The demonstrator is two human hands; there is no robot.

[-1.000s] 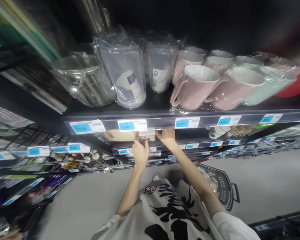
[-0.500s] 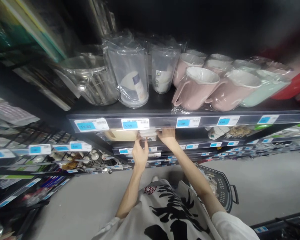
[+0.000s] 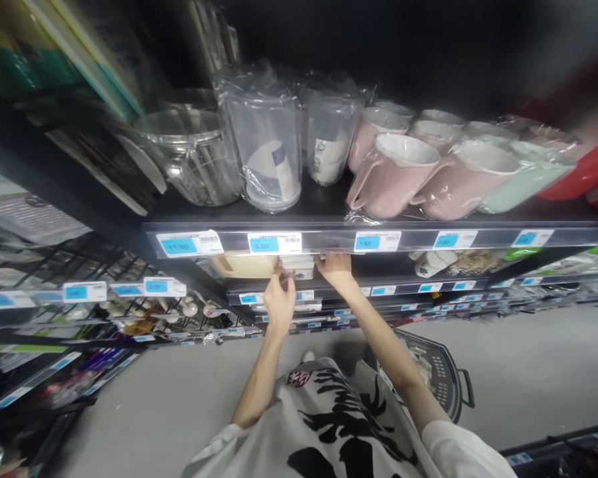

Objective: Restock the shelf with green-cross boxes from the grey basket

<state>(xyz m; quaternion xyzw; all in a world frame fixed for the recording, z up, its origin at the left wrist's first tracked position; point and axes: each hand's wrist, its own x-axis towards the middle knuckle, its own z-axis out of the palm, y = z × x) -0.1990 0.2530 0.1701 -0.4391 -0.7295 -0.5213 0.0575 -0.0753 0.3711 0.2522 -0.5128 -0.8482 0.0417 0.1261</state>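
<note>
Between my hands, on the shelf below the mugs, sits a small white box-like stack [image 3: 299, 268] with a printed front; the upper shelf's edge hides part of it. My left hand [image 3: 280, 302] is closed at its left front corner, thumb on the front and fingers along the side. Against its right side is my right hand [image 3: 335, 269], palm down, fingertips partly hidden under the shelf edge, so its grip is unclear. A beige board-like item [image 3: 244, 265] lies just left of the stack.
Above stand a metal pot [image 3: 192, 159], a clear plastic jug [image 3: 266, 149] and pink mugs [image 3: 396, 172] in plastic wrap. A price-tag rail [image 3: 329, 240] runs over my hands. A dark shopping basket [image 3: 441, 378] with goods is at my lower right.
The view has shifted slightly, so the left-hand shelf items appear a little further right. Both hands stay at the white stack, with barely any visible movement.
</note>
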